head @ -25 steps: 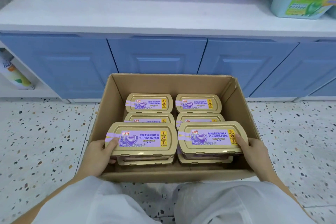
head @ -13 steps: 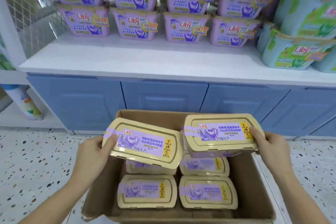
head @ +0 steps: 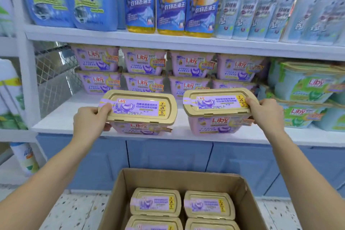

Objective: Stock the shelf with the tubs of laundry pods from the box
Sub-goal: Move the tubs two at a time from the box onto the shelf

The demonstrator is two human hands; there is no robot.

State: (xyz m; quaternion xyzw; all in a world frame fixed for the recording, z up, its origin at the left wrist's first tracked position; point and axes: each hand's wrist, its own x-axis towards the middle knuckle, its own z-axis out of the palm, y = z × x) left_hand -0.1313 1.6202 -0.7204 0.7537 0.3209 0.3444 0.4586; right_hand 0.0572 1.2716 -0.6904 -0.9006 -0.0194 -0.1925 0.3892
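Currently your left hand (head: 89, 122) is closed on the left end of one tub (head: 141, 112), thumb on the gold lid, fingers curled underneath. Your right hand (head: 267, 113) grips the right end of a second tub (head: 217, 112) in the same manner. Both tubs are upright, lids up, side by side with a clear gap between them, at the front edge of the white shelf (head: 61, 119). Whether either base is touching the shelf surface cannot be told from this angle.

Behind them, at the back of that shelf, lilac tubs (head: 143, 72) of the same brand are stacked two high in a row. Green tubs (head: 306, 87) sit to the right on the same shelf. Blue, yellow and pale bottles (head: 171, 3) fill the shelf above.

Below your arms, the cardboard box (head: 248, 198) stands open on the speckled floor, against the blue cabinet doors. Four more tubs (head: 155, 202) are visible inside it, lids up, in two columns.
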